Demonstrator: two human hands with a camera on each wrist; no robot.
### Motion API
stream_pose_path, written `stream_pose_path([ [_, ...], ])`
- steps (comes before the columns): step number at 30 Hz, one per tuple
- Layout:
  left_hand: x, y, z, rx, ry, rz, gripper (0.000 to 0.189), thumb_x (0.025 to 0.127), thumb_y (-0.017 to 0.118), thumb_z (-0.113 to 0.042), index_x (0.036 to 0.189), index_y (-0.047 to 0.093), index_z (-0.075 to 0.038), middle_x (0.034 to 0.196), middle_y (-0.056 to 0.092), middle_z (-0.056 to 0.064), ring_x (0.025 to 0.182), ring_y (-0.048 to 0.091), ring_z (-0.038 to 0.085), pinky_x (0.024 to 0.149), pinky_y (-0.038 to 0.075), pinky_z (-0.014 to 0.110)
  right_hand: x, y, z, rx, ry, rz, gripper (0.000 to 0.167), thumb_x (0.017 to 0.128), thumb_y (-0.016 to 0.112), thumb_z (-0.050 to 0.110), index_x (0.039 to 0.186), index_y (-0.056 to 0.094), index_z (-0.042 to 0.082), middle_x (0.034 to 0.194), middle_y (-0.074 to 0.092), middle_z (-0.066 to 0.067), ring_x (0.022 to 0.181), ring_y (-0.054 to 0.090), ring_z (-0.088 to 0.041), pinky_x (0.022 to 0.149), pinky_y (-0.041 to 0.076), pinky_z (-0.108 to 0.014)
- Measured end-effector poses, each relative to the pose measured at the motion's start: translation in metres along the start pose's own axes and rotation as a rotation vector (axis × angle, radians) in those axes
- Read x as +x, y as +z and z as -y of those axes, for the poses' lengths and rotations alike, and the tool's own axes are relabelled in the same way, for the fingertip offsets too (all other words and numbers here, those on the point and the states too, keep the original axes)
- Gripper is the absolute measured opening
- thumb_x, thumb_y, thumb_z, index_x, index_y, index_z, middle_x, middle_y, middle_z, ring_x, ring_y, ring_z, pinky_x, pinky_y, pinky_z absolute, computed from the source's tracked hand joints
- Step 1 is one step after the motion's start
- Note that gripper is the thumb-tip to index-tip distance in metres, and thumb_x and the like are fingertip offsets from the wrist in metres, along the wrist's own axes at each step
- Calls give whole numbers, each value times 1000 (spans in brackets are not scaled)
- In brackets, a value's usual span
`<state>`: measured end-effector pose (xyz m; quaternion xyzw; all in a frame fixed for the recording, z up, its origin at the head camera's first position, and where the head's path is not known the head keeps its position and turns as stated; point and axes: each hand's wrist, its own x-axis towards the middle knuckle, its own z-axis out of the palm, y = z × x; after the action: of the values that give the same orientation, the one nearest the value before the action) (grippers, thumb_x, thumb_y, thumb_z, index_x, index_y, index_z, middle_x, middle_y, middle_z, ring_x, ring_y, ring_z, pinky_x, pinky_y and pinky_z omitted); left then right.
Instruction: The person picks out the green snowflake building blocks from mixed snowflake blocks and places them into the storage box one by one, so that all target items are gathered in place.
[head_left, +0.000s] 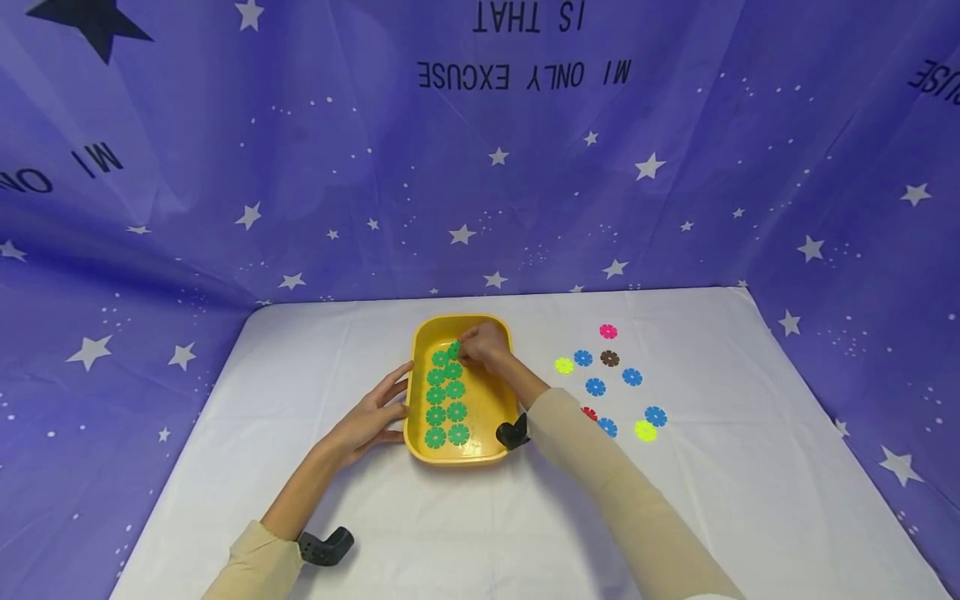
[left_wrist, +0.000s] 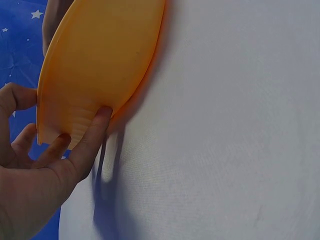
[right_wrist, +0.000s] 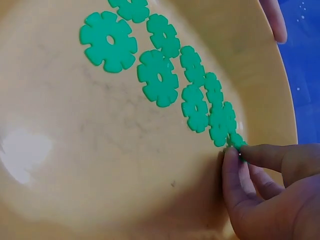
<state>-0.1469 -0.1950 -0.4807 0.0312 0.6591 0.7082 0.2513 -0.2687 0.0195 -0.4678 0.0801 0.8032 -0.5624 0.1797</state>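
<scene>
In the head view, a yellow tray (head_left: pixel 487 408) holds two columns of green notched discs (head_left: pixel 455 389) along its left half. My right hand (head_left: pixel 486 344) reaches into the far end of the tray. Thumb and fingers pinch a green notched disc (right_wrist: pixel 237 142) at the end of the column; the fingertips cover part of it. My left hand (head_left: pixel 367 425) is at the tray's left side, fingers spread. In the left wrist view its fingertips (left_wrist: pixel 103 113) touch the outer wall and one finger meets the rim.
Right of the tray lie loose notched discs: several blue ones (head_left: pixel 596 387), two yellow ones (head_left: pixel 564 366), a pink one (head_left: pixel 608 332), a brown one (head_left: pixel 610 358) and a red one (head_left: pixel 588 413) partly behind the right sleeve. A blue star-patterned curtain (head_left: pixel 420 183) stands behind the white table (head_left: pixel 450 533).
</scene>
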Motion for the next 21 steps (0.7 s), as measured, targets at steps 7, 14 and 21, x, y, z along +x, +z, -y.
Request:
stream_pose_path([
  [7, 1, -2, 0, 12, 6, 3, 79, 95, 53, -3, 161, 17, -28, 165, 9, 15, 135, 39, 47, 88, 54, 51, 1, 0, -1, -40, -5, -35, 19, 80, 62, -13, 94, 73, -6, 89, 67, -13, 67, 67, -21, 65, 59, -31],
  [14, 0, -3, 2, 17, 12, -1, 80, 94, 53, -4, 161, 17, -28, 165, 9, 15, 134, 39, 47, 88, 55, 51, 2, 0, 1, -151, -13, -53, 15, 76, 64, -11, 73, 72, 1, 67, 64, -7, 61, 67, -20, 58, 57, -29],
  [21, 1, -2, 1, 16, 6, -1, 80, 95, 53, -3, 161, 17, -29, 165, 10, 14, 131, 43, 45, 88, 55, 51, 1, 0, 3, -162, 12, -48, 15, 76, 70, -10, 86, 76, -2, 75, 64, -5, 65, 69, -19, 62, 58, -28],
])
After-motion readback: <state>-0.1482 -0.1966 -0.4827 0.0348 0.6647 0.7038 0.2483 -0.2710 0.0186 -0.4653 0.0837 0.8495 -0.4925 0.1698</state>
